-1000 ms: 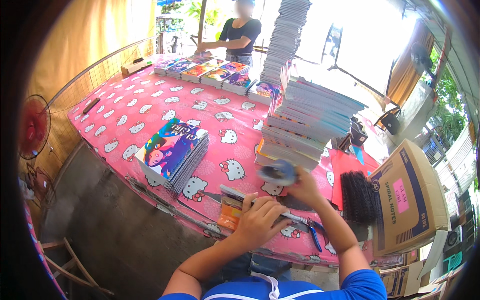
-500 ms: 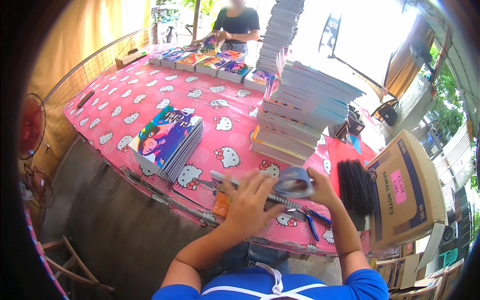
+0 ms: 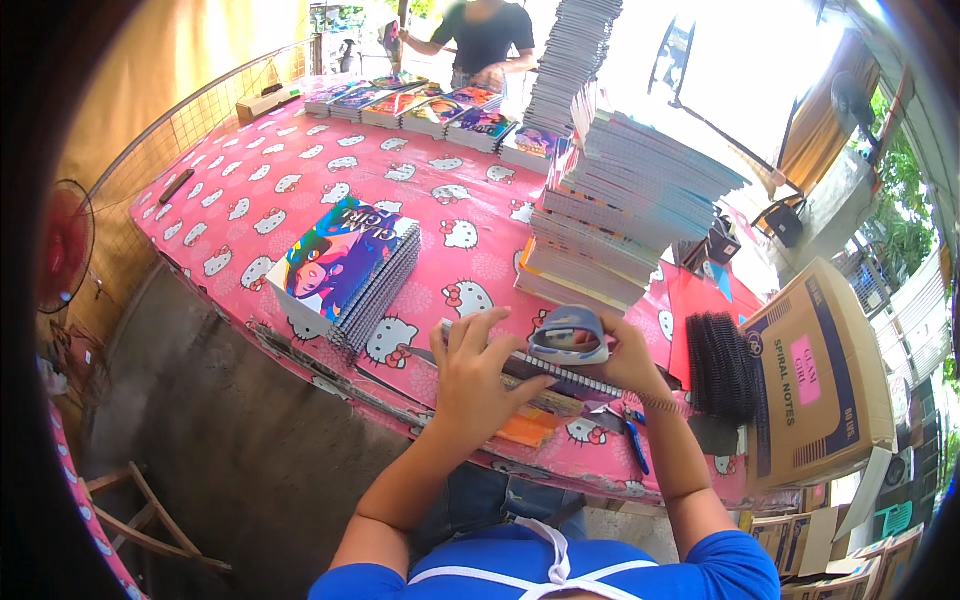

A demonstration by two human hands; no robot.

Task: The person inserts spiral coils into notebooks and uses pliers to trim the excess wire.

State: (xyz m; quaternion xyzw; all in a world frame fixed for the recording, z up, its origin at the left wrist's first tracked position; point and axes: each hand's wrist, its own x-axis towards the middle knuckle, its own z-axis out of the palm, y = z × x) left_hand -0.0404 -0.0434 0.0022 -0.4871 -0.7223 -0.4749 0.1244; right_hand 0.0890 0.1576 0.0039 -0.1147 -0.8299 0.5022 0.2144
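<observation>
Indoors, a pink tablecloth [image 3: 435,290] printed with white cartoon cat heads is covering the broad table across the middle of the frame, as a yellow-orange curtain [image 3: 190,90] is hanging at upper left and a red fan [image 3: 68,245] is standing at far left. At top centre, a co-worker [image 3: 485,40] in a dark top is standing behind rows of colourful notebooks [image 3: 435,115]. A bulky notebook stack [image 3: 630,220] is rising right of centre, and a cardboard box [image 3: 825,385] is sitting at right beside black binding coils [image 3: 722,365].

Just below the centre, a spiral notebook [image 3: 562,382] is resting between the person's hands. The left hand [image 3: 475,380] is clamping it, fingers spreading over the far side and thumb pressing on the near side; the right hand [image 3: 628,352] is gripping a blue-grey looped tool [image 3: 571,319] just above the coiled edge. That edge is facing upward, the notebook's long axis running aslant from mid-frame toward lower right, where a thin coil end [image 3: 668,404] is pointing out across the right forearm.
</observation>
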